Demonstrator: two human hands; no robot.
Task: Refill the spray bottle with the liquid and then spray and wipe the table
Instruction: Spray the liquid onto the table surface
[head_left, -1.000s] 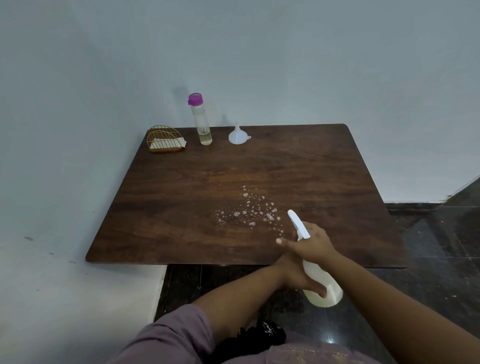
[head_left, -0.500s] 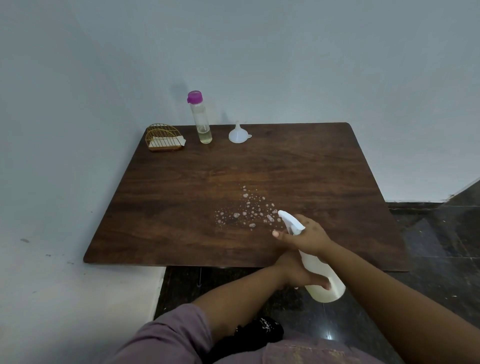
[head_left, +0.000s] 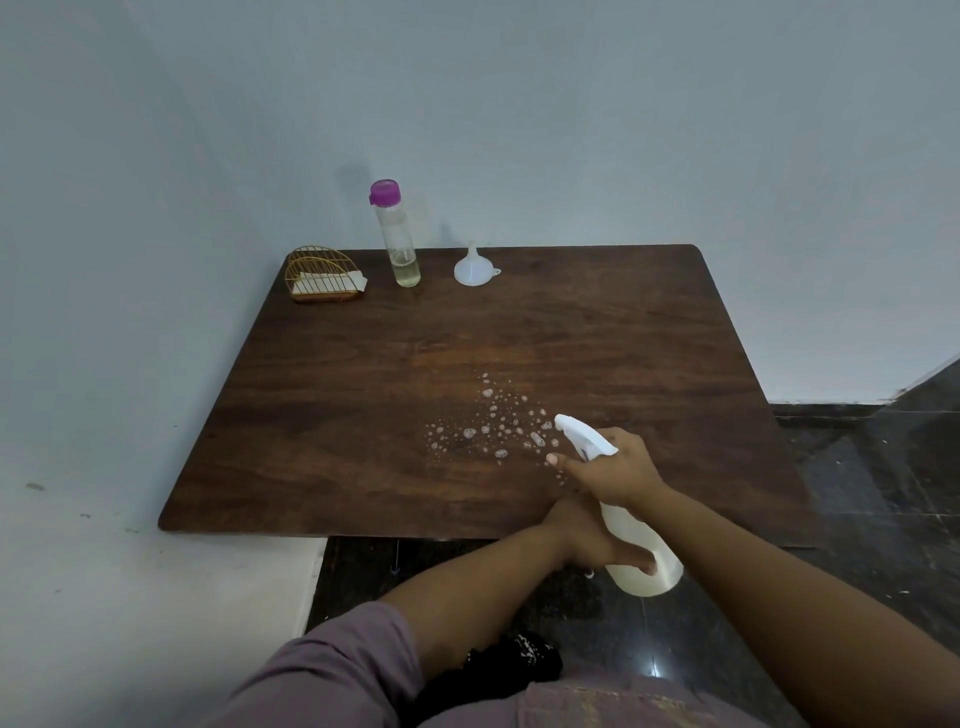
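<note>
Right hand hides the spray bottle neck (trigger too).

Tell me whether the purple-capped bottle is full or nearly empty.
Nearly empty: the purple-capped bottle stands upright, with yellowish liquid only near its bottom.

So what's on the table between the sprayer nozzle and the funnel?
In the head view, foam droplets lie just beyond the nozzle; from there to the funnel it is bare wood.
</note>
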